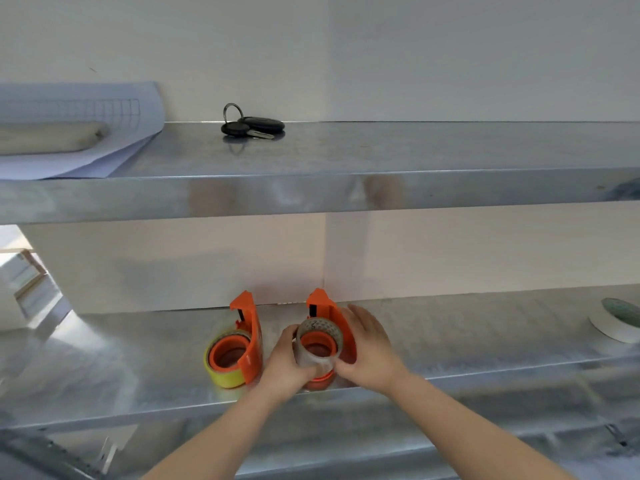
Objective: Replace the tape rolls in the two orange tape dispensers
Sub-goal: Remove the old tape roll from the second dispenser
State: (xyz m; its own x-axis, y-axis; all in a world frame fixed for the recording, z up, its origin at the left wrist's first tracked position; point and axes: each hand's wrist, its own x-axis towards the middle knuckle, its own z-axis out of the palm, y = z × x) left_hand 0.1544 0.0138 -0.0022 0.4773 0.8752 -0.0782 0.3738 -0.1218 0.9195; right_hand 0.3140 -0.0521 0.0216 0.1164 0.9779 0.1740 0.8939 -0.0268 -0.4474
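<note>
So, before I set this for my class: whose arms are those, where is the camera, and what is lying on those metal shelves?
There is no machine here. A person wears one camera on the head, looking down at their own bare arms. On the lower shiny metal shelf stand two orange plastic tape dispensers. The left dispenser carries a yellow tape roll. The left hand and right hand together grip a clear tape roll on the right dispenser. A white tape roll lies far right. The upper metal shelf holds black keys on a ring and white paper sheets.
</note>
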